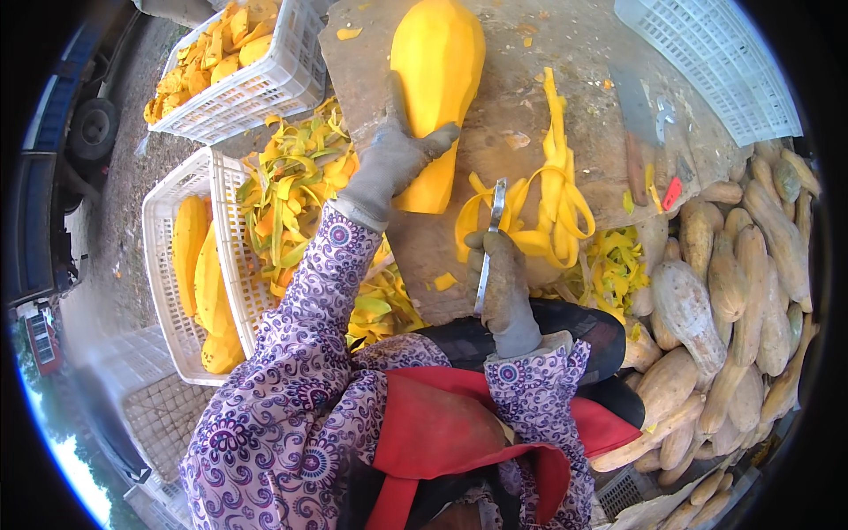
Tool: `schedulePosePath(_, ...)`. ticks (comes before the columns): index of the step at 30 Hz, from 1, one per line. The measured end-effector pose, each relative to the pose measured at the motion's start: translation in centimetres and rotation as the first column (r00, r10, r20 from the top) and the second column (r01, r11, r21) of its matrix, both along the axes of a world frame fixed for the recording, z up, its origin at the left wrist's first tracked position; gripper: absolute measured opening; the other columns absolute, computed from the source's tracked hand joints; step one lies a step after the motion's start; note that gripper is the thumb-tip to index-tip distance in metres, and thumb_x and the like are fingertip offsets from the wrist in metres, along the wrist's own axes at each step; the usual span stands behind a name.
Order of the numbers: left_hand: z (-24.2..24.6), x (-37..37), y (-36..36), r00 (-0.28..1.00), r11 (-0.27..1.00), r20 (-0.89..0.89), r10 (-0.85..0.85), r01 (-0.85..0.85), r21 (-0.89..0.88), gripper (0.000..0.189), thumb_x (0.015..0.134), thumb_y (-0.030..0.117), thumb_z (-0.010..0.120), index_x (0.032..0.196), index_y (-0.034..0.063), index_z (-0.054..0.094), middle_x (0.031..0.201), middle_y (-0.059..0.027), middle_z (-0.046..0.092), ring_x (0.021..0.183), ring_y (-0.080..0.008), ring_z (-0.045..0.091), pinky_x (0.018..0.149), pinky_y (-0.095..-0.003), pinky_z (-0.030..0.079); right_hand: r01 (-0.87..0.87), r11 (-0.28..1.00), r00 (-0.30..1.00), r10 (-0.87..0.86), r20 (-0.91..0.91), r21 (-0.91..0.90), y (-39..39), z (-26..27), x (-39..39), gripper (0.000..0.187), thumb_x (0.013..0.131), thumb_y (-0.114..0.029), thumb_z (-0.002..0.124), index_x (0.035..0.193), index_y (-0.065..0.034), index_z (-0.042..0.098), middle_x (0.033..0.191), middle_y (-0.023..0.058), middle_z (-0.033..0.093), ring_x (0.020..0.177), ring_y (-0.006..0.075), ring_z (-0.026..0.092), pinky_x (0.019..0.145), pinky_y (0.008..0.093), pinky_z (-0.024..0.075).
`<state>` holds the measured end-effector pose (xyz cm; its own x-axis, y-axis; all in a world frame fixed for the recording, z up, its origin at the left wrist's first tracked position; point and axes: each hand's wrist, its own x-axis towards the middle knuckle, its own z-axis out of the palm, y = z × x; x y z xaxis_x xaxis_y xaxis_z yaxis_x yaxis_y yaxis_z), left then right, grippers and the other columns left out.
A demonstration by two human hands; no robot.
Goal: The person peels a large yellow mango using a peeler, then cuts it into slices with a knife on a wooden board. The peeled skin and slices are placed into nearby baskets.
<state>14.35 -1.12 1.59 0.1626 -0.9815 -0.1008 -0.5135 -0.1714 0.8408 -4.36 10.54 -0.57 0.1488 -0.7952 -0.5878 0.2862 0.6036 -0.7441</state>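
A peeled orange-yellow squash lies on the worn wooden board, its narrow end toward me. My left hand, in a grey work glove, grips that narrow end with the thumb and fingers spread around it. In my gloved right hand is a metal peeler, held upright just right of the squash's cut end and apart from it. Long yellow peel strips lie on the board beyond the peeler.
A cleaver, a wrench and a red-handled tool lie at the board's right. Unpeeled squashes are heaped at right. White crates hold squash pieces and peeled squashes. Peelings pile up left of the board.
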Motion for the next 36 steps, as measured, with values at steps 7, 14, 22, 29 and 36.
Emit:
schedulePosePath(7, 0.4, 1.7, 0.3, 0.914, 0.995, -0.401, -0.06, 0.023, -0.094, 0.091, 0.082, 0.022, 0.076, 0.15, 0.0012, 0.018, 0.136, -0.0165, 0.049, 0.121, -0.0233, 0.051, 0.099, -0.0319, 0.045, -0.048, 0.995, 0.998, 0.052, 0.039, -0.092, 0.2, -1.1, -0.3, 0.027, 0.095, -0.03, 0.051, 0.099, -0.0042, 0.057, 0.058, -0.0069, 0.037, 0.041, 0.0039, 0.03, 0.035, 0.0213, 0.0235)
schedulePosePath(14, 1.3, 3.9, 0.8, 0.467, 0.998, -0.883, 0.055, 0.003, 0.063, 0.066, 0.089, 0.018, 0.067, 0.146, 0.0077, 0.033, 0.127, -0.0138, 0.055, 0.107, -0.0239, 0.061, 0.089, -0.0354, 0.054, -0.006, 0.989, 0.991, -0.013, 0.133, 0.146, -1.3, 0.9, 0.5, 0.027, 0.094, -0.031, 0.048, 0.099, -0.0055, 0.054, 0.057, -0.0072, 0.037, 0.039, 0.0045, 0.028, 0.034, 0.0219, 0.0224)
schedulePosePath(22, 0.5, 3.7, 3.4, 0.206, 0.981, -0.961, 0.186, 0.017, 0.193, 0.059, 0.088, 0.03, 0.07, 0.135, 0.0022, 0.046, 0.121, -0.013, 0.062, 0.104, -0.024, 0.064, 0.089, -0.0365, 0.054, 0.058, 0.969, 0.989, -0.089, 0.12, 0.239, -1.6, 1.7, 1.6, 0.026, 0.094, -0.031, 0.047, 0.098, -0.0061, 0.053, 0.057, -0.0063, 0.035, 0.038, 0.0057, 0.028, 0.033, 0.0222, 0.0234)
schedulePosePath(29, 3.0, 2.0, 6.9, 0.429, 0.981, -0.902, 0.051, 0.146, 0.125, 0.088, 0.085, 0.029, 0.069, 0.155, 0.0114, 0.017, 0.146, -0.0117, 0.04, 0.126, -0.0217, 0.048, 0.104, -0.0353, 0.042, 0.085, 0.982, 0.99, -0.103, 0.098, 0.17, -2.4, 1.8, 1.7, 0.027, 0.095, -0.031, 0.047, 0.097, -0.0051, 0.054, 0.058, -0.0053, 0.037, 0.039, 0.0064, 0.03, 0.033, 0.0228, 0.0253)
schedulePosePath(36, 2.5, 1.9, 7.8, 0.304, 0.958, -0.95, 0.075, 0.242, 0.153, 0.088, 0.085, 0.027, 0.068, 0.154, 0.0107, 0.016, 0.147, -0.0107, 0.039, 0.13, -0.0228, 0.045, 0.105, -0.0351, 0.041, -0.068, 0.987, 0.987, 0.045, -0.154, -0.144, -5.4, 2.8, -0.7, 0.028, 0.091, -0.033, 0.054, 0.093, -0.0055, 0.059, 0.06, -0.0051, 0.043, 0.041, 0.0049, 0.036, 0.037, 0.021, 0.0294)
